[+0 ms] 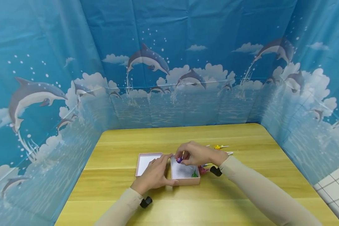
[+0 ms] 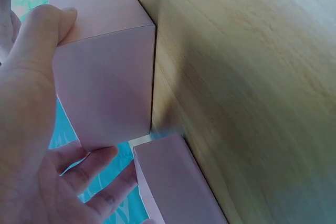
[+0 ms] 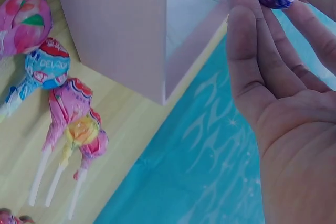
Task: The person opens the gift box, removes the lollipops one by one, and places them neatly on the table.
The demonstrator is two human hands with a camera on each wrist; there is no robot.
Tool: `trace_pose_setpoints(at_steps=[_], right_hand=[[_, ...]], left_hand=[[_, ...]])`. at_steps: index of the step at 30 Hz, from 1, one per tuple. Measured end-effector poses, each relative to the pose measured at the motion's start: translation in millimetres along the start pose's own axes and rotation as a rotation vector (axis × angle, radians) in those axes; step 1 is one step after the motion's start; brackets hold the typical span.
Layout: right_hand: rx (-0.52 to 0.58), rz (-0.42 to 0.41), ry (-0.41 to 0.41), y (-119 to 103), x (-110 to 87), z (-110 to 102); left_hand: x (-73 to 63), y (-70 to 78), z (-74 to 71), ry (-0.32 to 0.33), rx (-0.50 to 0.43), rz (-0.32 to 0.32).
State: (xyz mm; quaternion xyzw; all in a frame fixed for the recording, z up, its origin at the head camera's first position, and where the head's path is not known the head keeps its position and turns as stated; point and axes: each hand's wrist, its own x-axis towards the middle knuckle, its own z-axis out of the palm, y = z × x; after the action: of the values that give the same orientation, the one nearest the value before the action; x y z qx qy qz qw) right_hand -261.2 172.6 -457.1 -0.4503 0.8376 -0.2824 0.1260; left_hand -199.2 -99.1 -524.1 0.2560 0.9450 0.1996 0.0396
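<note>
My left hand [image 1: 154,175] grips the left side of an open pink box [image 1: 186,181], thumb on the near wall and fingers reaching toward the far corner. Between the fingertips of my right hand [image 1: 197,153] is a purple-wrapped lollipop [image 1: 179,160], pinched just above the box's white inside; its stick is hidden. A green lollipop [image 1: 194,174] lies in the box's near right corner. Left of the box, partly behind my left hand, rests the pink box lid [image 1: 143,163] with its white inside up. The left wrist view shows two fingers beside that lid [image 2: 178,182].
Several wrapped lollipops lie on the wooden table [image 1: 121,141] right of the box, among them a pink one [image 1: 203,169], a yellow one [image 1: 217,147] and a blue one [image 3: 48,65]. A blue dolphin-print curtain [image 1: 158,103] hangs behind the table and along its sides.
</note>
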Motion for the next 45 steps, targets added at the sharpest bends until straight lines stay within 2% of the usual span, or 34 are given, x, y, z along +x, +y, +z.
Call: trace_pose_setpoints(at_steps=[6, 15, 27, 45], right_hand=[[-0.020, 0.008, 0.035, 0.2, -11.4, -6.7], [-0.063, 0.033, 0.057, 11.7, -29.7, -9.8], [-0.043, 0.082, 0.101, 27.8, -51.0, -17.4], [-0.021, 0.169, 0.260, 61.6, -112.2, -27.3]], left_hand=[[0.8, -0.4, 0.6, -0.010, -0.001, 0.002], [2.7, -0.4, 0.9, 0.002, 0.010, 0.009], [1.0, 0.7, 1.2, -0.004, 0.013, 0.001], [2.3, -0.9, 0.5, -0.001, 0.030, 0.000]])
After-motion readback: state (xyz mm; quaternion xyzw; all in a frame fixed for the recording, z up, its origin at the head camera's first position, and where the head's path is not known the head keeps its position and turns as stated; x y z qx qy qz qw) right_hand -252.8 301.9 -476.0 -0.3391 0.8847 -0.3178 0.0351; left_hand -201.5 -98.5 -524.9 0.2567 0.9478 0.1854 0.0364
